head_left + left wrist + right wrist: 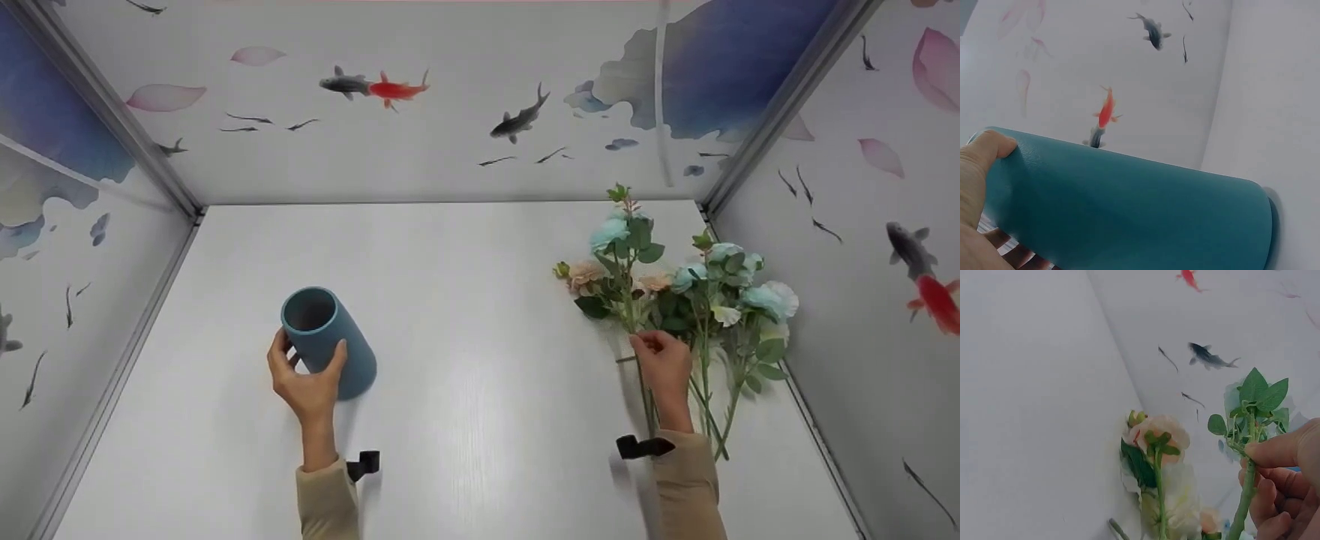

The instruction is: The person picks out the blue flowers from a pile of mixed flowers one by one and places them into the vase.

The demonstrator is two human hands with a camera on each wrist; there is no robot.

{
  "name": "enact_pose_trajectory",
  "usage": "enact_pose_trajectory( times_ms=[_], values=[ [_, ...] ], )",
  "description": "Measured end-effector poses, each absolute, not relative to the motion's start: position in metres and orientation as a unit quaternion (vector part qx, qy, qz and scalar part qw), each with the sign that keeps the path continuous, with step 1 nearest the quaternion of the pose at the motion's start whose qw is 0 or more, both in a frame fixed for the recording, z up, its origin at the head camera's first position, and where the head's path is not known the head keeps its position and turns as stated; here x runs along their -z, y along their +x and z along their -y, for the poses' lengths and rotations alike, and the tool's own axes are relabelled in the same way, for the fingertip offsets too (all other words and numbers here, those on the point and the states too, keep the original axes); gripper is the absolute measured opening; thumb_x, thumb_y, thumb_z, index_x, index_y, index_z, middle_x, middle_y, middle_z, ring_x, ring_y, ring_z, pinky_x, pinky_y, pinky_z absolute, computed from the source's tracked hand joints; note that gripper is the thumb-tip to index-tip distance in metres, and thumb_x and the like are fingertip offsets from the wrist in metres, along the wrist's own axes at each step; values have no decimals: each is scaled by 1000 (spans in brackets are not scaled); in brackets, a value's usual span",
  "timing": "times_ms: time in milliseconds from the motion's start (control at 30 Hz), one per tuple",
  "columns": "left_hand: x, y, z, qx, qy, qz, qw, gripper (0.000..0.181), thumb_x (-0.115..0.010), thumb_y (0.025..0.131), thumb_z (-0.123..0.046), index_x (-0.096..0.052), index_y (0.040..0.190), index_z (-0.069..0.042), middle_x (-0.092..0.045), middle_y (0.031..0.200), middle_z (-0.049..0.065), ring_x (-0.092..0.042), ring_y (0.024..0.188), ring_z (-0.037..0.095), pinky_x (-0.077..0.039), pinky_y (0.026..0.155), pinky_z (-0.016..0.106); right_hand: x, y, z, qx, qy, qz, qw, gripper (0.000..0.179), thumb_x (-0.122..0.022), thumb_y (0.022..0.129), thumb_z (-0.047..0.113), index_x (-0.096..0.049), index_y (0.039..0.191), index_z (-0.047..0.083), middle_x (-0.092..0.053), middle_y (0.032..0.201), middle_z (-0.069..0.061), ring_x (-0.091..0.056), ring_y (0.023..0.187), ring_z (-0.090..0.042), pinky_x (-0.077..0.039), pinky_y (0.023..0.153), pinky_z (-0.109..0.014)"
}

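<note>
A teal-blue cylindrical vase (358,367) stands upright on the white table, its dark mouth facing up. My left hand (309,394) grips its side, with the thumb on the near right and fingers around the left. In the left wrist view the thumb (996,147) presses the vase wall (1140,208) near the rim, while the fingers are partly hidden. At the right, my right hand (666,371) pinches the green stem of a light-blue artificial flower (609,234). In the right wrist view, thumb and index finger close around that stem (1243,500) just below its leaves.
More artificial flowers in blue, white (780,300) and peach (583,276) lie along the table's right side, stems toward me. Printed walls (450,150) border the table (465,337) at the back, left and right. Black straps (643,448) sit on both wrists.
</note>
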State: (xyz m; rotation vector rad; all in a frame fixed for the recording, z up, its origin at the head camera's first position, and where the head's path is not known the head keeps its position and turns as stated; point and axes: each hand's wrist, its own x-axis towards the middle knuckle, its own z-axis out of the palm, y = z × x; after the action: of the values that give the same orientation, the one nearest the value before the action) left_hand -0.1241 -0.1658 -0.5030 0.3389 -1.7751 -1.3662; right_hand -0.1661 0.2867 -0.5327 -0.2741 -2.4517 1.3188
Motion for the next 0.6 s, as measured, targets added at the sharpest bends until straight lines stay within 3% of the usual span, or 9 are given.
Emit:
enact_pose_trajectory(
  times_ms=[100,333,600],
  values=[
    [503,-124,163,547,129,711,424,70,-78,63,8,-45,124,15,-50,122,28,-49,111,29,-41,91,34,541,-171,-274,-470,-117,852,198,11,-71,84,13,-71,84,1,-63,72,-10,-51,61,-10,-40,53,-20],
    [504,-125,155,546,120,713,422,70,-79,63,7,-45,124,16,-50,121,29,-49,111,35,-42,90,43,532,-172,-247,-538,-73,807,232,10,-72,81,4,-70,83,-5,-64,68,-6,-50,60,-6,-39,53,-17],
    [503,-126,145,551,95,714,421,70,-79,62,7,-46,122,18,-50,118,32,-49,108,36,-42,88,40,500,-160,-212,-600,-20,756,261,10,-68,81,-6,-65,86,-15,-61,68,-8,-49,56,-4,-39,51,-15]
  ],
)
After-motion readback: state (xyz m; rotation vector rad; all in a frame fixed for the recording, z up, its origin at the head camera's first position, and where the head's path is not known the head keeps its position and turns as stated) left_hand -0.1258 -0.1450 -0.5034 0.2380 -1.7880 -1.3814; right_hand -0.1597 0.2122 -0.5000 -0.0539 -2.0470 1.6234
